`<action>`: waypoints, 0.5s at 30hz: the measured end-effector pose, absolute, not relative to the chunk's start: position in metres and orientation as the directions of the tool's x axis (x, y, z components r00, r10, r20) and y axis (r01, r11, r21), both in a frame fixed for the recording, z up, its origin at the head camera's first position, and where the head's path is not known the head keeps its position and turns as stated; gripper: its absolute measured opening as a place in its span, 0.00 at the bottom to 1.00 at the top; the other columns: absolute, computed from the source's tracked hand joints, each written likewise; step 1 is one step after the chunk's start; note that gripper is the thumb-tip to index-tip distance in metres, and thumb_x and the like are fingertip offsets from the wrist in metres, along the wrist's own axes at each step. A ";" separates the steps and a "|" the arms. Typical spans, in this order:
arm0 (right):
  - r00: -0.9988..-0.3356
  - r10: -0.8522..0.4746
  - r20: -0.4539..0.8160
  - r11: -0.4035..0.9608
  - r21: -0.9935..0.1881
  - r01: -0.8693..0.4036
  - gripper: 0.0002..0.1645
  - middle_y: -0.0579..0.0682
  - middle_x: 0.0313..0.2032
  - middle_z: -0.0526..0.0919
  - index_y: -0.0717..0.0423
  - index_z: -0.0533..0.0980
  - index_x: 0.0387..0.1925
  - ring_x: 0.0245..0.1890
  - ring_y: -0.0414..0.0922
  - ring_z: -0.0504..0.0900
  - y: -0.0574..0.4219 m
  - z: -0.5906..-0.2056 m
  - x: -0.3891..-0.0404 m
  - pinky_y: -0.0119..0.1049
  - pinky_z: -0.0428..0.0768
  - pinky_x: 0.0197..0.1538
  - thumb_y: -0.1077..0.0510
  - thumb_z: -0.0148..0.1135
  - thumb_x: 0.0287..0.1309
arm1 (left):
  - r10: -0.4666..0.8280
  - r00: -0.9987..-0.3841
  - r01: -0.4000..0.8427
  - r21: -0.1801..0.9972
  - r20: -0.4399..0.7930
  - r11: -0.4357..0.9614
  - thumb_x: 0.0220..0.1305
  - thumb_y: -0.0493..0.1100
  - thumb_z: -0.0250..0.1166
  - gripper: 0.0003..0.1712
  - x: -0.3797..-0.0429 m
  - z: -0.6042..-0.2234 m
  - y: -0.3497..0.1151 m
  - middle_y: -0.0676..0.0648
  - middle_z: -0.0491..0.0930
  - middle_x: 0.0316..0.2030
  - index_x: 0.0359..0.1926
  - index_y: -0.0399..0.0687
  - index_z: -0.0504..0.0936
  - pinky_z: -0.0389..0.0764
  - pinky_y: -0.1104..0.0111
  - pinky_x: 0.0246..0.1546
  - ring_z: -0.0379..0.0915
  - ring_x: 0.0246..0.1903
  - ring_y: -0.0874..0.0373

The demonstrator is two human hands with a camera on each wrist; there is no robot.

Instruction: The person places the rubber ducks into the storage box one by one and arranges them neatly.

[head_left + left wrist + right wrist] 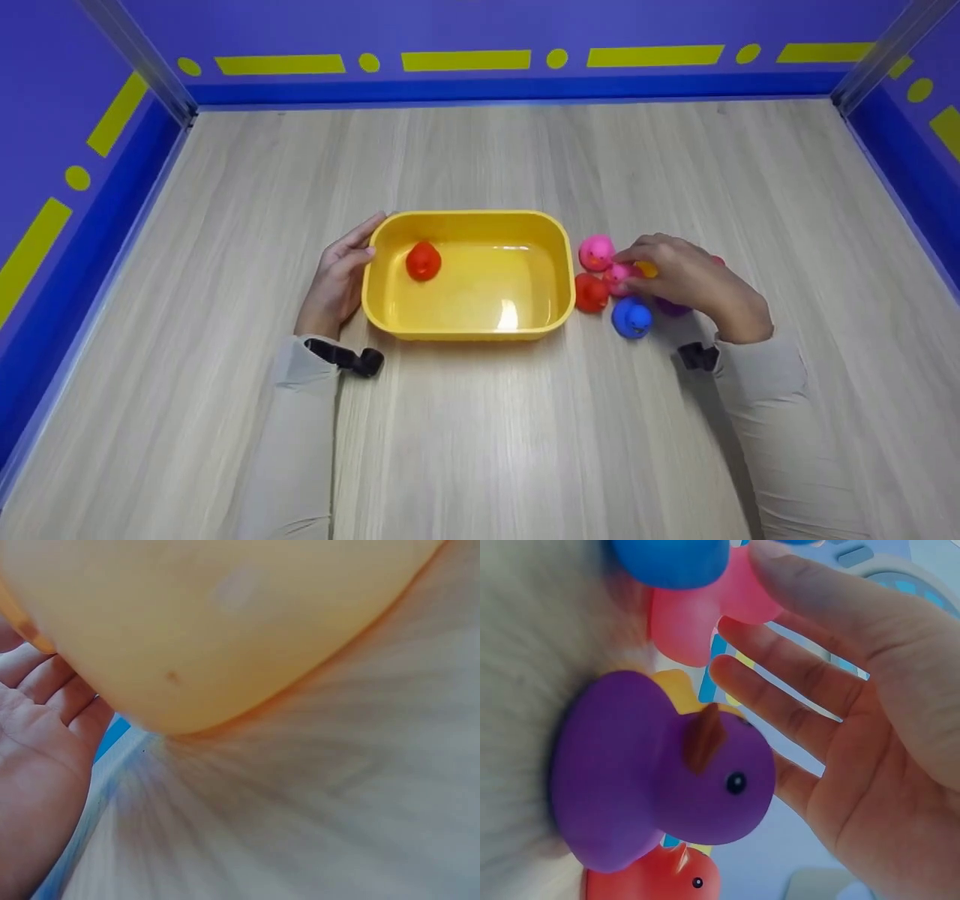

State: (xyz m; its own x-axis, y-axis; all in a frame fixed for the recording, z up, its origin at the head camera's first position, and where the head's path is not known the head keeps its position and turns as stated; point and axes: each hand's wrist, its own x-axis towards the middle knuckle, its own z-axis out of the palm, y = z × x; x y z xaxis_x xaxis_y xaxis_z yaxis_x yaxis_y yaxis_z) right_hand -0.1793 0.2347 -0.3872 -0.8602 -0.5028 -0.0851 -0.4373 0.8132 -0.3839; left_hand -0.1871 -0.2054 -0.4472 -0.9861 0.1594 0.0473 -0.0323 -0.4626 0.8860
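A yellow plastic tub (469, 334) stands on the table with one red rubber duck (424, 261) inside, near its left end. My left hand (341, 277) holds the tub's left side, thumb at the rim and fingers along the outer wall. To the right of the tub, my right hand (686, 274) pinches a pink rubber duck (617, 280) between thumb and fingers, amid a cluster of ducks. Around it are another pink duck (596, 253), a red duck (591, 293), a blue duck (632, 318) and a yellow duck (646, 268). A purple duck (615, 772) sits below the palm.
A second red duck (645, 877) shows beyond the purple one in the right wrist view, mostly hidden by the hand in the head view. The wood-grain table (480, 435) is bounded by blue-purple walls (480, 22) with yellow marks at the back and both sides.
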 end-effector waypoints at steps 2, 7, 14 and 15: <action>-0.857 -0.511 -0.071 0.806 -0.386 -0.449 0.21 0.58 0.43 0.83 0.61 0.81 0.50 0.45 0.54 0.79 0.235 -0.388 -0.179 0.51 0.81 0.52 0.56 0.68 0.56 | 0.162 -0.985 -0.029 0.882 0.054 -0.471 0.64 0.27 0.48 0.31 -0.187 -0.448 -0.206 0.45 0.73 0.63 0.68 0.29 0.59 0.72 0.68 0.63 0.70 0.62 0.58; -0.848 -0.528 -0.045 0.792 -0.386 -0.473 0.21 0.57 0.43 0.84 0.61 0.81 0.50 0.44 0.53 0.79 0.236 -0.390 -0.178 0.49 0.82 0.51 0.57 0.68 0.55 | 0.158 -0.986 -0.019 0.881 0.063 -0.473 0.64 0.28 0.50 0.29 -0.189 -0.450 -0.208 0.46 0.76 0.61 0.67 0.29 0.61 0.71 0.68 0.63 0.70 0.61 0.57; -0.857 -0.509 -0.076 0.810 -0.380 -0.447 0.20 0.57 0.44 0.84 0.60 0.81 0.51 0.46 0.54 0.79 0.235 -0.387 -0.179 0.50 0.81 0.52 0.60 0.68 0.55 | 0.126 -0.991 -0.017 0.883 0.048 -0.468 0.65 0.27 0.49 0.29 -0.187 -0.447 -0.205 0.41 0.72 0.64 0.68 0.27 0.59 0.73 0.68 0.62 0.71 0.60 0.58; -0.858 -0.509 -0.073 0.809 -0.381 -0.448 0.20 0.57 0.44 0.84 0.60 0.81 0.50 0.46 0.53 0.79 0.235 -0.387 -0.179 0.50 0.81 0.52 0.60 0.68 0.54 | 0.124 -0.991 -0.015 0.885 0.048 -0.465 0.65 0.27 0.48 0.29 -0.187 -0.447 -0.204 0.41 0.71 0.64 0.68 0.27 0.59 0.73 0.68 0.62 0.71 0.60 0.58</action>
